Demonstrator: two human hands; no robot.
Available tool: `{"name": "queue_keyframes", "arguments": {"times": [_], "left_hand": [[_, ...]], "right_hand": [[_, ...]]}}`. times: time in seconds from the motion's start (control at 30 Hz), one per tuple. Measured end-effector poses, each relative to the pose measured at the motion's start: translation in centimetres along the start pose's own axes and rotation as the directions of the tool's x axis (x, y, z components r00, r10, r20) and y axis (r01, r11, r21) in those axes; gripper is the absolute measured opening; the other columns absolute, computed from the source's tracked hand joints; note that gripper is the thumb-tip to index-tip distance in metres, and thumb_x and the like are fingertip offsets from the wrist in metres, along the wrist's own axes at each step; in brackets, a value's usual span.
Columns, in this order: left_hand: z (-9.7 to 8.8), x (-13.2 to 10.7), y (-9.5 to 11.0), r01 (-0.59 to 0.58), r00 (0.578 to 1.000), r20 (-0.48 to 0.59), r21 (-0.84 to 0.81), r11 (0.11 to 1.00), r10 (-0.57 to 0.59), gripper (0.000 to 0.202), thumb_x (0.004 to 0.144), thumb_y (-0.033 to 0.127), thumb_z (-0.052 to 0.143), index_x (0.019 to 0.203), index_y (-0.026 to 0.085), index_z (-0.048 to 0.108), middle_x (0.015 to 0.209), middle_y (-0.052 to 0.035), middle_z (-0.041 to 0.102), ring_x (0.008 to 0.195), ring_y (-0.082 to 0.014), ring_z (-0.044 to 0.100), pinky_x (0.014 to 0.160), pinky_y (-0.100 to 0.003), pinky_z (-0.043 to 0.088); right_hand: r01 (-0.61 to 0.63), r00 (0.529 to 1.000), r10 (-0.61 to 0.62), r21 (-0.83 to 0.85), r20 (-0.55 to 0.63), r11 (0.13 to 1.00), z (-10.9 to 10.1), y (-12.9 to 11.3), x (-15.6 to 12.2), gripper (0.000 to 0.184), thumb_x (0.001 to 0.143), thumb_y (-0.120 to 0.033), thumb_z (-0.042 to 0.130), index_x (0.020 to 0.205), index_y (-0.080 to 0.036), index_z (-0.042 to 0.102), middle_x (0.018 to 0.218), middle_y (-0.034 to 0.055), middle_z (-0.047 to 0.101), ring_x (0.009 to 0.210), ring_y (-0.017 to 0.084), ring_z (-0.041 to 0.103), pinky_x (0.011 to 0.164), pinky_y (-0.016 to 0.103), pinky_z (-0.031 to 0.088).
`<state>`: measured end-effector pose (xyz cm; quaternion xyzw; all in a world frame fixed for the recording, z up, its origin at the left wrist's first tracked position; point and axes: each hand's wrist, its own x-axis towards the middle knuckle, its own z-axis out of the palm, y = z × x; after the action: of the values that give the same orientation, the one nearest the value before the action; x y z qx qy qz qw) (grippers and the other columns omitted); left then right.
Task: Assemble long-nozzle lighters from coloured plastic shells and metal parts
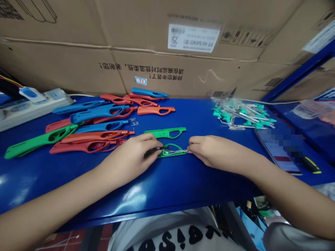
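Observation:
Between my hands lies an open green lighter handle half (171,155), with a thin white wire (175,151) running across it. At its left end, my left hand (140,150) is closed in a pinch on a small dark part (162,148) joined to the wire. My right hand (209,148) pinches at the right end, where a small greyish tip (186,151) shows by the fingers; most of what it grips is hidden. Just beyond, a second green handle half (163,133) lies on the blue table (178,188), apart from both hands.
Red, blue, orange and green lighter handles (99,112) are heaped on the left. Tiny metal pins (134,122) lie beside them. At back right is a pile of teal-ended metal rods (246,113). A phone (277,150) and power strip (53,101) flank the table; a cardboard box (146,38) stands behind.

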<state>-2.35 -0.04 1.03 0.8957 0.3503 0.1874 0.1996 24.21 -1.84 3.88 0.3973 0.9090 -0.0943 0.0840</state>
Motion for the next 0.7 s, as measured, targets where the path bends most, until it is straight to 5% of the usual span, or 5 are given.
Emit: {"name": "queue_keyframes", "arguments": {"times": [0.27, 0.47, 0.7], "left_hand": [[0.4, -0.6, 0.4, 0.011, 1.000, 0.004, 0.016, 1.000, -0.011, 0.023, 0.096, 0.024, 0.054, 0.113, 0.019, 0.069, 0.108, -0.0072, 0.064, 0.098, -0.0219, 0.065, 0.090, -0.039, 0.055], [0.8, -1.3, 0.5, 0.030, 0.999, 0.015, 0.020, 0.999, -0.031, 0.028, 0.098, 0.029, 0.054, 0.122, 0.020, 0.064, 0.116, -0.0085, 0.061, 0.101, -0.0216, 0.064, 0.090, -0.038, 0.056], [0.7, -1.2, 0.1, -0.012, 1.000, -0.001, 0.083, 0.996, 0.012, 0.029, 0.099, 0.028, 0.053, 0.123, 0.018, 0.065, 0.113, -0.0094, 0.062, 0.099, -0.0221, 0.065, 0.087, -0.038, 0.057]], "right_hand": [[0.064, 0.953, 0.003, 0.208, -0.304, 0.976, 1.2, -1.1, 1.9, 0.023, 0.098, -0.032, 0.054, 0.114, -0.018, 0.064, 0.112, 0.0100, 0.065, 0.088, 0.020, 0.064, 0.072, 0.031, 0.047], [0.030, 0.939, 0.088, 0.335, -0.332, 0.942, 3.5, -1.7, 2.7, 0.015, 0.095, -0.031, 0.059, 0.104, -0.021, 0.065, 0.108, 0.0060, 0.064, 0.085, 0.017, 0.062, 0.069, 0.028, 0.044], [0.082, 0.933, 0.110, 0.503, -0.342, 0.861, 3.5, -1.0, 2.7, 0.003, 0.091, -0.023, 0.064, 0.093, -0.021, 0.062, 0.097, 0.0017, 0.062, 0.073, 0.012, 0.053, 0.066, 0.025, 0.039]]}}
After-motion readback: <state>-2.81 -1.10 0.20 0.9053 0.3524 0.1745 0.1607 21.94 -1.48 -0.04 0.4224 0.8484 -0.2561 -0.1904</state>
